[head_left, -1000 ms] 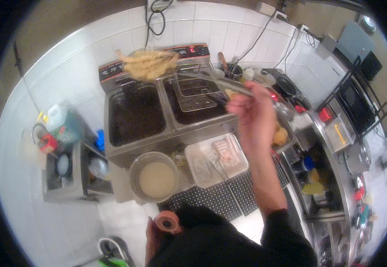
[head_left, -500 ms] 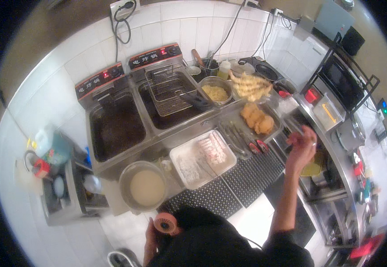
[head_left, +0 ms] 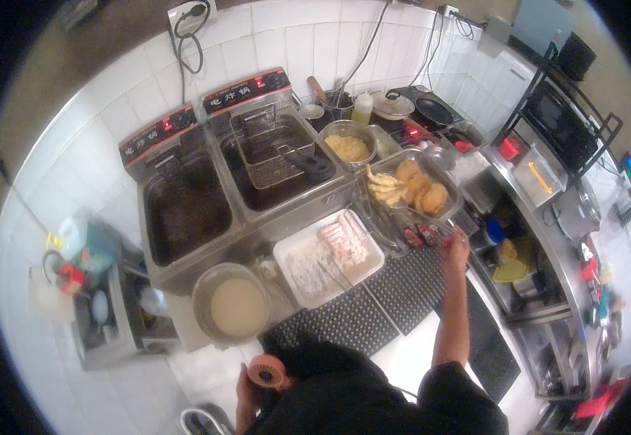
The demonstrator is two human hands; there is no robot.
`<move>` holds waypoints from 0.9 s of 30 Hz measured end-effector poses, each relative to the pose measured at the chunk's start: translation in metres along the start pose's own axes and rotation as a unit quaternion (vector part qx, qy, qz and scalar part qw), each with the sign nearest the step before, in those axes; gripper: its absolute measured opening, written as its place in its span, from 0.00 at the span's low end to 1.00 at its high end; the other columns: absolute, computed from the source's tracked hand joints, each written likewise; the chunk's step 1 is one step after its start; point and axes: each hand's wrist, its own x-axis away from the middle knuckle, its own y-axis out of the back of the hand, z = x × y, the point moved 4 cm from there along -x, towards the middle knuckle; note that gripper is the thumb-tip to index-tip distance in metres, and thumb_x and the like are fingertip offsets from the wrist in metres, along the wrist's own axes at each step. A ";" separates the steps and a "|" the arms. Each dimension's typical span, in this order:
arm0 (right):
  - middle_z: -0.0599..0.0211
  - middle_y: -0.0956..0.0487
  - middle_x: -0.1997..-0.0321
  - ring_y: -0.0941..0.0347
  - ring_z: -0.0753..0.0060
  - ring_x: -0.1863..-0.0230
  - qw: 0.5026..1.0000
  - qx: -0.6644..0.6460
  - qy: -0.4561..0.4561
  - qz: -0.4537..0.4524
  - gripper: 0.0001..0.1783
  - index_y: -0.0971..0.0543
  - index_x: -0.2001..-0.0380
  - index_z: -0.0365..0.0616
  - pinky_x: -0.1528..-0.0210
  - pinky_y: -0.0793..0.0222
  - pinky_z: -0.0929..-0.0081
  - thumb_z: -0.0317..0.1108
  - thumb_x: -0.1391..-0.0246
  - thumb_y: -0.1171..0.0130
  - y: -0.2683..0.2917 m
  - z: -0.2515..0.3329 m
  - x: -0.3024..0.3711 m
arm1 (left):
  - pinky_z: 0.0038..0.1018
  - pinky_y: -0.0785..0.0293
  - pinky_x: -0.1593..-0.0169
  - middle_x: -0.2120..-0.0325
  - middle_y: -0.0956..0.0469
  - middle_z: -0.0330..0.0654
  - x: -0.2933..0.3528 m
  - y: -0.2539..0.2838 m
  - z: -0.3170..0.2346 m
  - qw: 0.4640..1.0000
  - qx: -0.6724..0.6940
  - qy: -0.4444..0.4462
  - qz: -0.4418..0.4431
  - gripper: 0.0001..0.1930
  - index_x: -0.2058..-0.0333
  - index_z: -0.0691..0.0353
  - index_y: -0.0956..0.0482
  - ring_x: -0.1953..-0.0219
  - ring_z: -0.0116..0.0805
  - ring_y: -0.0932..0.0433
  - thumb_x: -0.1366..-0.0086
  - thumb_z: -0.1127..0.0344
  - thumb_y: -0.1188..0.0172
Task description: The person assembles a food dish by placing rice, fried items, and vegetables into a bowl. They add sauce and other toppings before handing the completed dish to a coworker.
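Note:
My right hand (head_left: pixel 455 250) is closed on thin metal tongs (head_left: pixel 435 223), whose tips point at a metal tray (head_left: pixel 455 190). In that tray, pale golden battered strips (head_left: pixel 386 190) lie at the left beside browner fried pieces (head_left: pixel 429 199). Red-ended utensils (head_left: pixel 418 235) rest just below the tray. My left hand (head_left: pixel 246 391) is low by my body, next to a round pink handheld fan (head_left: pixel 266 371); its fingers are mostly hidden, so I cannot tell whether it grips the fan. A white tray (head_left: pixel 294 272) holds white powder and pale pink raw strips (head_left: pixel 343 239).
Two deep fryers stand at the back left, one of dark oil (head_left: pixel 185 210), one with a wire basket (head_left: pixel 272 145). A bowl of batter (head_left: pixel 237 308) sits at front left. Behind are a bowl of yellow crumbs (head_left: pixel 348 147) and a pan (head_left: pixel 433 111). Shelving (head_left: pixel 547 254) lines the right.
The battered strips, raised above the tray before, now lie in it beside the browner pieces. My right hand has come down and closer to me with the tongs. The left hand has barely moved.

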 end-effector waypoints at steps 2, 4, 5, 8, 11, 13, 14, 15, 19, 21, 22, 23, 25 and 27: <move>0.73 0.28 0.78 0.36 0.84 0.82 0.998 0.048 -0.031 -0.013 0.21 0.26 0.55 0.42 0.82 0.44 0.84 0.47 0.42 0.41 0.013 -0.007 -0.009 | 0.45 0.34 0.41 0.48 0.29 0.54 0.003 -0.005 0.000 1.000 0.010 -0.007 0.009 0.37 0.43 0.69 0.36 0.46 0.51 0.29 0.32 0.37 0.66; 0.74 0.28 0.78 0.37 0.85 0.82 0.996 0.066 -0.054 -0.003 0.24 0.27 0.55 0.41 0.83 0.44 0.85 0.50 0.45 0.39 0.022 -0.010 -0.013 | 0.47 0.34 0.42 0.49 0.29 0.55 0.001 -0.009 0.001 1.000 -0.014 0.024 0.012 0.38 0.43 0.67 0.37 0.47 0.52 0.29 0.32 0.35 0.70; 0.73 0.28 0.77 0.36 0.85 0.82 0.995 0.071 -0.069 0.011 0.26 0.28 0.54 0.41 0.84 0.43 0.86 0.51 0.46 0.38 0.026 -0.009 -0.013 | 0.48 0.34 0.42 0.49 0.29 0.56 -0.001 -0.008 0.001 0.998 -0.032 0.043 -0.015 0.39 0.43 0.67 0.37 0.47 0.52 0.29 0.33 0.35 0.71; 0.71 0.27 0.75 0.36 0.85 0.82 0.989 0.102 -0.105 0.035 0.34 0.30 0.51 0.42 0.84 0.43 0.88 0.59 0.48 0.39 0.040 -0.011 -0.002 | 0.47 0.34 0.42 0.50 0.28 0.55 -0.005 -0.012 -0.002 0.999 -0.044 0.025 -0.014 0.40 0.43 0.68 0.37 0.48 0.51 0.28 0.33 0.34 0.72; 0.69 0.25 0.74 0.36 0.84 0.82 0.984 0.086 -0.155 0.011 0.35 0.30 0.52 0.43 0.84 0.43 0.86 0.64 0.49 0.42 0.062 -0.025 0.016 | 0.47 0.34 0.42 0.50 0.28 0.55 -0.008 -0.019 -0.005 0.998 -0.052 0.022 -0.003 0.40 0.43 0.69 0.38 0.48 0.52 0.28 0.33 0.34 0.70; 0.67 0.25 0.74 0.36 0.83 0.82 0.983 0.028 -0.180 -0.024 0.36 0.30 0.54 0.44 0.84 0.42 0.85 0.66 0.48 0.45 0.075 -0.047 0.032 | 0.47 0.34 0.42 0.50 0.28 0.54 -0.009 -0.025 -0.007 0.997 -0.072 0.029 -0.011 0.39 0.43 0.69 0.37 0.47 0.52 0.28 0.33 0.35 0.70; 0.66 0.24 0.73 0.36 0.82 0.82 0.982 0.020 -0.187 -0.016 0.36 0.30 0.54 0.45 0.84 0.42 0.85 0.67 0.49 0.45 0.082 -0.059 0.040 | 0.47 0.34 0.43 0.50 0.28 0.54 -0.009 -0.028 -0.007 0.997 -0.068 0.038 -0.015 0.39 0.43 0.69 0.37 0.47 0.52 0.29 0.32 0.35 0.69; 0.66 0.24 0.72 0.36 0.81 0.82 0.980 0.009 -0.196 -0.012 0.36 0.31 0.55 0.46 0.84 0.42 0.84 0.68 0.49 0.45 0.090 -0.072 0.048 | 0.47 0.34 0.42 0.49 0.29 0.54 -0.009 -0.032 -0.008 0.996 -0.084 0.039 -0.006 0.38 0.44 0.69 0.37 0.47 0.51 0.29 0.32 0.36 0.69; 0.66 0.24 0.69 0.35 0.78 0.81 0.956 0.034 -0.291 -0.033 0.35 0.30 0.58 0.47 0.81 0.40 0.83 0.69 0.50 0.45 0.127 -0.139 0.104 | 0.46 0.36 0.41 0.48 0.30 0.55 -0.011 -0.043 -0.008 0.994 -0.093 0.060 0.018 0.36 0.44 0.70 0.36 0.46 0.51 0.30 0.31 0.40 0.68; 0.66 0.25 0.71 0.33 0.77 0.80 0.935 0.083 -0.345 -0.015 0.32 0.28 0.60 0.47 0.82 0.39 0.81 0.66 0.49 0.44 0.141 -0.177 0.140 | 0.46 0.36 0.41 0.48 0.30 0.55 -0.015 -0.042 -0.007 0.993 -0.095 0.063 0.016 0.35 0.44 0.71 0.36 0.45 0.50 0.31 0.30 0.41 0.67; 0.67 0.25 0.74 0.32 0.76 0.81 0.917 0.129 -0.376 -0.021 0.30 0.27 0.60 0.46 0.84 0.39 0.80 0.64 0.48 0.44 0.150 -0.196 0.162 | 0.45 0.37 0.40 0.48 0.30 0.55 -0.018 -0.039 -0.006 0.993 -0.099 0.062 0.009 0.35 0.44 0.71 0.36 0.45 0.50 0.31 0.30 0.41 0.67; 0.65 0.25 0.75 0.31 0.74 0.82 0.911 0.145 -0.382 0.050 0.28 0.26 0.60 0.46 0.85 0.39 0.77 0.61 0.47 0.44 0.158 -0.209 0.184 | 0.45 0.37 0.40 0.47 0.30 0.55 -0.021 -0.037 -0.005 0.994 -0.089 0.056 0.018 0.34 0.44 0.71 0.36 0.45 0.51 0.31 0.30 0.42 0.67; 0.59 0.23 0.72 0.29 0.71 0.82 0.853 0.204 -0.468 0.107 0.22 0.26 0.55 0.44 0.86 0.36 0.77 0.51 0.43 0.45 0.171 -0.241 0.228 | 0.45 0.37 0.40 0.47 0.30 0.55 -0.029 -0.027 -0.001 0.993 -0.104 0.055 -0.001 0.34 0.44 0.71 0.36 0.45 0.51 0.31 0.30 0.43 0.67; 0.56 0.21 0.69 0.28 0.69 0.81 0.783 0.269 -0.537 0.164 0.19 0.24 0.55 0.43 0.84 0.33 0.73 0.45 0.43 0.44 0.177 -0.271 0.268 | 0.44 0.37 0.41 0.48 0.30 0.55 -0.036 -0.019 0.002 0.994 -0.100 0.048 0.000 0.33 0.44 0.71 0.36 0.46 0.51 0.31 0.29 0.43 0.67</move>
